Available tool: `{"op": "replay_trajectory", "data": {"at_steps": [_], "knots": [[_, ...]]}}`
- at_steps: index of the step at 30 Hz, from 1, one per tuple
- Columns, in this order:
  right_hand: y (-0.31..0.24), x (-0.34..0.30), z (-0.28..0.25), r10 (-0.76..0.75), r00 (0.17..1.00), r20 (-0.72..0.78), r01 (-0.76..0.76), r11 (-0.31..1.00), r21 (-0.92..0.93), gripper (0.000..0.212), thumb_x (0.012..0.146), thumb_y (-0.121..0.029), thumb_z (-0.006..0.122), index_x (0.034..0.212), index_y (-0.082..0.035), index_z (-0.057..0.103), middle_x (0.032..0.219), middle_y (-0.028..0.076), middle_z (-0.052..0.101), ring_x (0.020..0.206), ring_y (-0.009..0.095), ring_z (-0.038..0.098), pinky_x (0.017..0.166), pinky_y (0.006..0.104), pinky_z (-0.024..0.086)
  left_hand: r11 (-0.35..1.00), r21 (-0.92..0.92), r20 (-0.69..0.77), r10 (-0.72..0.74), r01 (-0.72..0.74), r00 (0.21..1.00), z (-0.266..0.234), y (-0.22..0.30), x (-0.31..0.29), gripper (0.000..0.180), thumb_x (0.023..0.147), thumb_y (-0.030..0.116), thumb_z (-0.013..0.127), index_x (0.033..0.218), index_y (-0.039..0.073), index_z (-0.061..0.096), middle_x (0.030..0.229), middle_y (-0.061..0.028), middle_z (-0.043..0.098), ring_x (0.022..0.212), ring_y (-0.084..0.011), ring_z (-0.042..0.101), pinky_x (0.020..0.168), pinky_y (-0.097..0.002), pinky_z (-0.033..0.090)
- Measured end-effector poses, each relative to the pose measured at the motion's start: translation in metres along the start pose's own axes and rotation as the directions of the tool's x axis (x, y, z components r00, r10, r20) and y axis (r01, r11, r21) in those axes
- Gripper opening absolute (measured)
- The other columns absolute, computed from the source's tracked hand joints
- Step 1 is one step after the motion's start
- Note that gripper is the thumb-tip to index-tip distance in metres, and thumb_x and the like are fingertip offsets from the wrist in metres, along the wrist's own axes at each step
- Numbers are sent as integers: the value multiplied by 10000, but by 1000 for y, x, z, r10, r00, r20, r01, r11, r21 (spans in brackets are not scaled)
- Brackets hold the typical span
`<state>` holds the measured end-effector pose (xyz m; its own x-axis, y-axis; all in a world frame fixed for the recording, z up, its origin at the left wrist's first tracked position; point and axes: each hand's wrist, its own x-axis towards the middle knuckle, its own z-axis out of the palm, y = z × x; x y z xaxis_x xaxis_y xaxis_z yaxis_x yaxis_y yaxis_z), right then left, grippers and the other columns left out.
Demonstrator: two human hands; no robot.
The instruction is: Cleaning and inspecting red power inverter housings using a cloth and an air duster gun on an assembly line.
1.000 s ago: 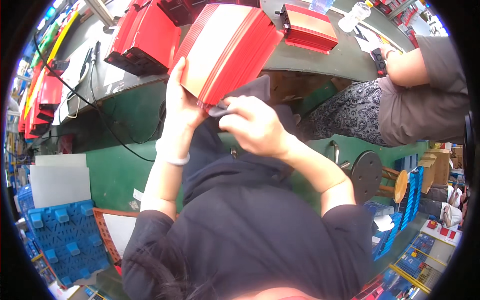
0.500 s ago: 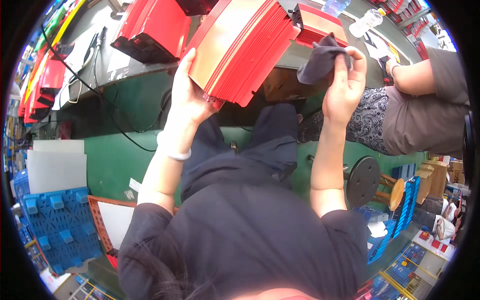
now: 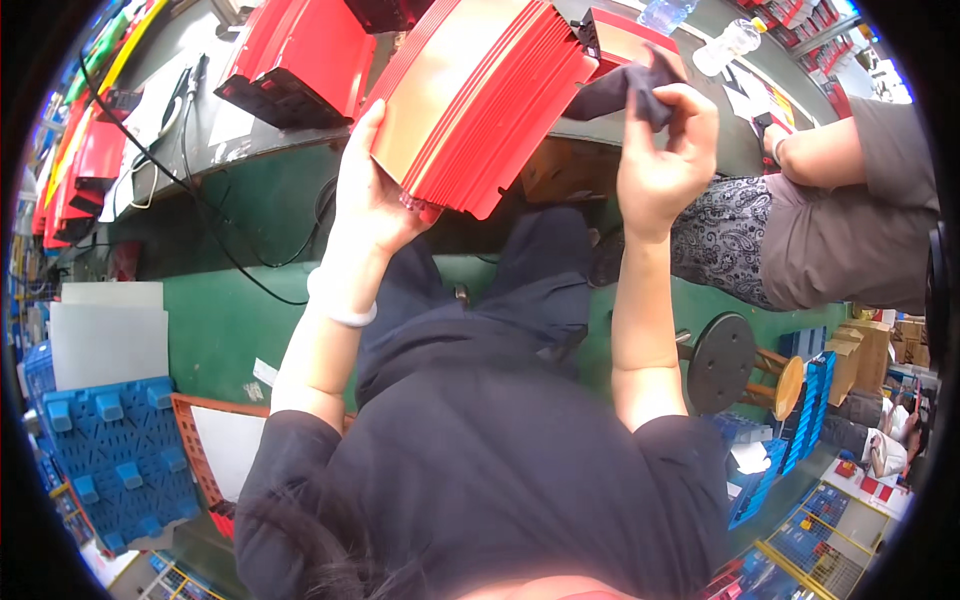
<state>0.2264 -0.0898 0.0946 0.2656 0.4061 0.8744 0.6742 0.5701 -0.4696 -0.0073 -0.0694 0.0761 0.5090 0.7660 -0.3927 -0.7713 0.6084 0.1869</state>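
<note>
My left hand grips the lower left corner of a red ribbed metal casing with an orange-gold top face. The casing is held tilted at the edge of the workbench. In my right hand a dark grey cloth is pinched between thumb and fingers. Part of the cloth reaches toward the casing's right side; whether it touches cannot be made out. Behind the casing, another red casing lies on the bench, and a larger red one stands to the left.
Two clear plastic bottles, one with a yellow cap, are on the grey workbench. A black cable hangs off its left part. A co-worker's arm is at the right, near a round stool. Blue plastic pallets stand lower left.
My right hand has moved slightly left with the cloth, bringing the cloth closer to the held casing's right side. My left hand keeps its grip; the casing has barely shifted.
</note>
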Motion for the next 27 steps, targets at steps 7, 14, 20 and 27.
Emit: {"op": "replay_trajectory", "data": {"at_steps": [7, 14, 20, 27], "knots": [[-3, 11, 3, -203, 915, 349, 270, 950, -155, 296, 652, 91, 569, 925, -20, 598, 850, 111, 613, 802, 267, 576, 745, 337, 465, 1000, 9, 42, -8, 7, 999, 2, -2, 0, 420, 867, 387, 584, 1177, 104, 561, 1107, -72, 634, 967, -242, 628, 809, -426, 531], [-19, 0, 2, -216, 813, 542, 412, 870, -271, 279, 641, 0, 583, 903, -86, 628, 893, 41, 642, 841, 238, 550, 767, 364, 398, 992, 95, -8, 83, -81, 997, -2, -2, 7, 528, 861, 423, 567, 1244, 69, 491, 1162, -104, 596, 1033, -270, 596, 885, -455, 490], [-50, -53, -2, -307, 672, 674, 309, 943, 122, 241, 578, -25, 603, 805, -104, 618, 840, 31, 636, 742, 225, 550, 665, 348, 411, 993, 103, -35, 56, -52, 998, -5, -5, 10, 506, 867, 427, 548, 1235, 83, 503, 1149, -94, 601, 1028, -261, 597, 884, -449, 490], [-55, -82, -15, 10, 640, 769, -371, 880, 297, 117, 613, -25, 563, 729, -26, 546, 712, 96, 547, 673, 263, 549, 620, 339, 445, 988, 113, 11, -104, 102, 995, -19, 0, 14, 543, 825, 563, 502, 1145, 130, 569, 1036, -62, 640, 836, -244, 645, 457, -369, 487]]}}
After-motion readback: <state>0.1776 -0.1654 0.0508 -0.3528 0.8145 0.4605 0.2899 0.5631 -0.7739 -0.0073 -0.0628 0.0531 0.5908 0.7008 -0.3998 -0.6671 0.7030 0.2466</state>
